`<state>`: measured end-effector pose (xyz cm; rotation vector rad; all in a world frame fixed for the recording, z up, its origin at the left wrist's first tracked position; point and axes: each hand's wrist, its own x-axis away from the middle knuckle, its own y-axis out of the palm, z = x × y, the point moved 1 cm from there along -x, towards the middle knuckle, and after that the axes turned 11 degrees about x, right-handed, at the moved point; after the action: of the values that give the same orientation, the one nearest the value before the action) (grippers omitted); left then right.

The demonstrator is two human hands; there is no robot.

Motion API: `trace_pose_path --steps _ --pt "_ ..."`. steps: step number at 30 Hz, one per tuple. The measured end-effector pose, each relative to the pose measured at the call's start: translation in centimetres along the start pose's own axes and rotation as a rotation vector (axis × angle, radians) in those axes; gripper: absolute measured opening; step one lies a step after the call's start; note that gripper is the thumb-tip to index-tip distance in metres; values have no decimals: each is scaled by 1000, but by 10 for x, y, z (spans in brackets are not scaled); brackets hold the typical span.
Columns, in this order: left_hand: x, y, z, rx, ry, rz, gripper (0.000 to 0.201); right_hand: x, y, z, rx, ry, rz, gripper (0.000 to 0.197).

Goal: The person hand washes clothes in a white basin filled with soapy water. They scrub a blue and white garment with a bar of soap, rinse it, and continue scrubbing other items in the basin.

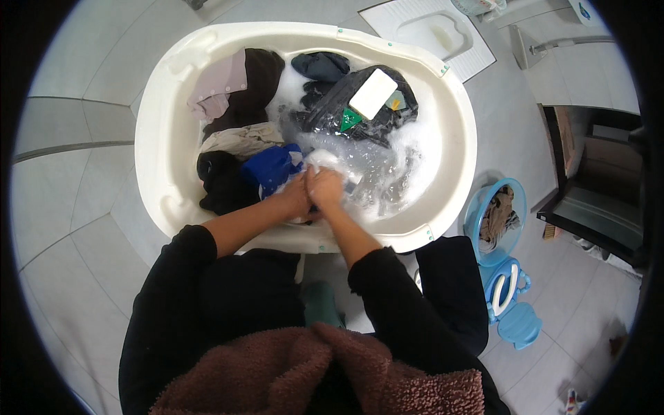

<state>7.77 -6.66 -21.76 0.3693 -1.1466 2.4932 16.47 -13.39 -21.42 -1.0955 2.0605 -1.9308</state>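
Note:
My left hand [297,196] and my right hand [324,185] are pressed together near the front of a cream plastic tub [453,173]. Both are closed on a wet, soapy white cloth [325,160], mostly covered by foam and fingers. A bright blue garment [271,170] lies just left of my hands, and a black garment [225,183] lies beside it. Behind these are a crumpled beige cloth [241,140], a pale pink buttoned garment [220,81] and a dark brown one [261,86]. Sudsy water fills the right part of the tub.
Towards the back, a white rectangular block [373,94] and a green triangular piece [350,120] rest on a wet black garment [332,104]. Right of the tub stand a blue basin [519,225] holding clothes and a blue lidded stool [501,287]. A squat toilet [432,31] lies beyond.

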Motion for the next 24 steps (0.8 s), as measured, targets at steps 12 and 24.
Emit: trace_pose_path --steps 12,24 --pt "55 -120 12 -220 -377 -1 115 -23 -32 145 -610 534 -359 83" --pt "22 -41 8 -6 -459 137 91 65 -35 -26 -861 -133 308 20"
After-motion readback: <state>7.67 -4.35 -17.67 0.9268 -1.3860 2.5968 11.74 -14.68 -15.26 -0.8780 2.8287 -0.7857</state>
